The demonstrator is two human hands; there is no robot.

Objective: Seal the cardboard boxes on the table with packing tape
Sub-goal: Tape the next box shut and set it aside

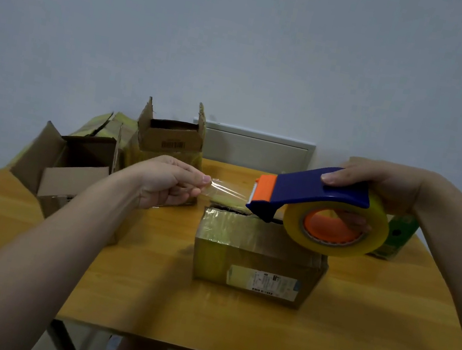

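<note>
Box [258, 260] with a label sits shut just under both hands, its top crack not taped yet. Right hand [388, 184] curls around the blue tape holder [313, 192]. Left hand [166, 182] pinches the loose tape end [227, 191], stretched tight between the hands. Next, I think, that end must go down flat on the crack. Past the left hand, open boxes [168, 139] wait.

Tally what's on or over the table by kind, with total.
Boxes: at least 4; the rear ones overlap
Dispenser: 1
Tape roll: 1
Green pack: 1
Total: at least 7
</note>
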